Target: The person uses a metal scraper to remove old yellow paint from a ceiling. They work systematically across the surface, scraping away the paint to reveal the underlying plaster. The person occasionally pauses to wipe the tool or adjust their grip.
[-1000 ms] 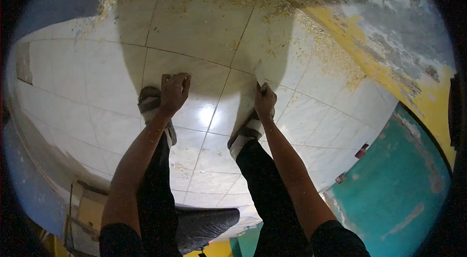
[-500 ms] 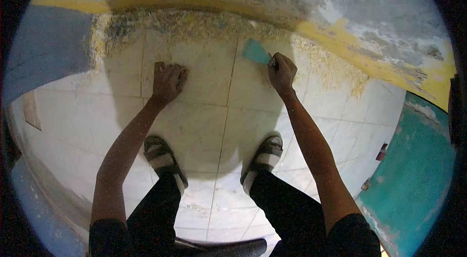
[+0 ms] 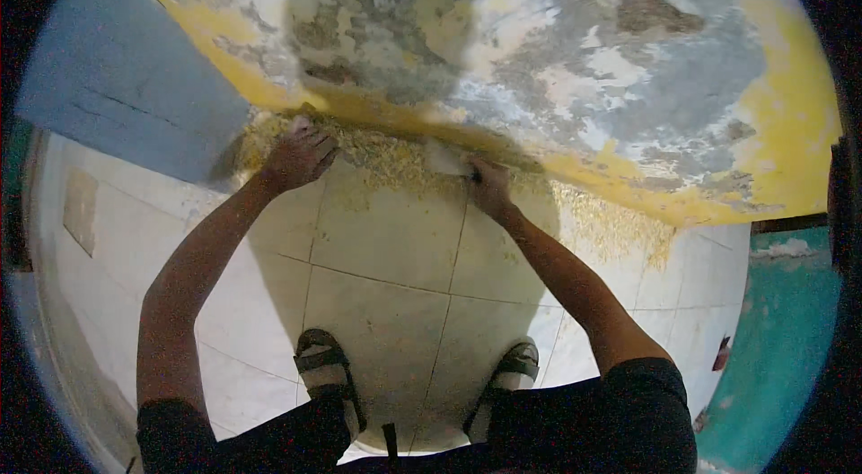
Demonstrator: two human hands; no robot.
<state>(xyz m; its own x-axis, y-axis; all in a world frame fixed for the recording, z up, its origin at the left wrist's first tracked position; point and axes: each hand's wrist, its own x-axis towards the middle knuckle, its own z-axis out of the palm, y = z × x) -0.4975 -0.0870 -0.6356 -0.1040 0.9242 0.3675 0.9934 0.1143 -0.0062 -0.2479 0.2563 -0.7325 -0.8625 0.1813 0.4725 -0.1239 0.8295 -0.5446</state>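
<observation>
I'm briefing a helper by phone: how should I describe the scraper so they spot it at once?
Find the patchy yellow-and-grey wall, then the band of yellowish flakes along its foot. There, the person's right hand holds the scraper. Its flat, pale blade sets it apart from the small loose flakes nearby.

Black sleeves (image 3: 645, 384), black trousers (image 3: 543, 420), dark strapped sandals (image 3: 321, 355)

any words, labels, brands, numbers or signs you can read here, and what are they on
None: no readable text shows.
Peeling wall: only paint patches, no lettering to make out.
Scraper in the right hand: blurred, no marking to make out.
Small reddish item at right: too small to tell whether it bears print.
</observation>
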